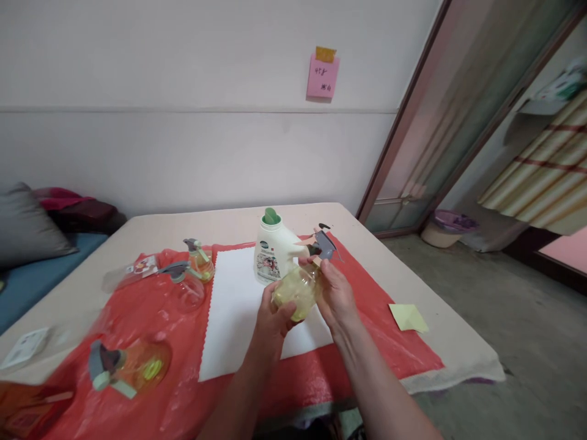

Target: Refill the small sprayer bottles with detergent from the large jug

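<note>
**Spray bottle held in both hands, above white sheet**

Held clear of the table [449, 342], over the far right part of the white sheet [233, 305], just in front of the white jug [274, 250]: 1 yellow spray bottle [297, 294]. Long axis tilted, base down-left toward the left hand [270, 321], grey trigger head [323, 244] up-right past the right hand [337, 293].

Left hand: fingers curled under and around the bottle's lower body, cupping it. Right hand: fingers wrapped around the neck just below the trigger head; exact fingertip placement hidden behind the bottle. Both hands touching the bottle; right hand nearer the head, left nearer the base.

Elsewhere on the red plastic cover [151, 318]: 2 more sprayers near the far left edge [199, 260] [183, 284], 1 lying on its side toward the near left corner [128, 366]. Yellow note [408, 318] on bare table toward the right edge. Motion blur at left; detail there unclear.
</note>
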The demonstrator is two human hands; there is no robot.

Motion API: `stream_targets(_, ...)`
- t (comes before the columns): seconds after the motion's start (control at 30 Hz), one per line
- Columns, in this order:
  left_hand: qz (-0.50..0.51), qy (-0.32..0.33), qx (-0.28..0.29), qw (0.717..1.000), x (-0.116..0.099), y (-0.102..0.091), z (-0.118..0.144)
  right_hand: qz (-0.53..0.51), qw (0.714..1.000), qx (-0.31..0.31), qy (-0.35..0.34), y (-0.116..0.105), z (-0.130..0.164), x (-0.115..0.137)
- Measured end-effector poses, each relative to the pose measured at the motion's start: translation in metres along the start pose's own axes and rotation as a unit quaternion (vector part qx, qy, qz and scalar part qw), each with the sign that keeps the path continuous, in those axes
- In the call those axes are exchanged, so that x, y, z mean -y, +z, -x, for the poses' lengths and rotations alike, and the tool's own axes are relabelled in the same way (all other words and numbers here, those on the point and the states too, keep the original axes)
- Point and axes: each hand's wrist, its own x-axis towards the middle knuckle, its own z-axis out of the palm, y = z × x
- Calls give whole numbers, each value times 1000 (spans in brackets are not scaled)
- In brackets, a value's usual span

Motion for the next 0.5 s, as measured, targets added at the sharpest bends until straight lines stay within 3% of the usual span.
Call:
stream_targets(0.17, -47, -4, -19, 999, 5, 0, -1, 36, 999, -35, -16, -3, -4, -2)
stream_targets(0.27, -126, -37, -53, 990, 6, -4, -3, 81, 990, -104, -57, -19, -12, 2)
stream_targets(0.4, -164, -54, -88, 981, 0, -9, -3, 173, 948, -228, -136, -55, -32, 11)
stream_targets(0.5, -157, -48, -100, 981, -8, -7, -1, 245, 915, -280, -158, -81, -60, 16)
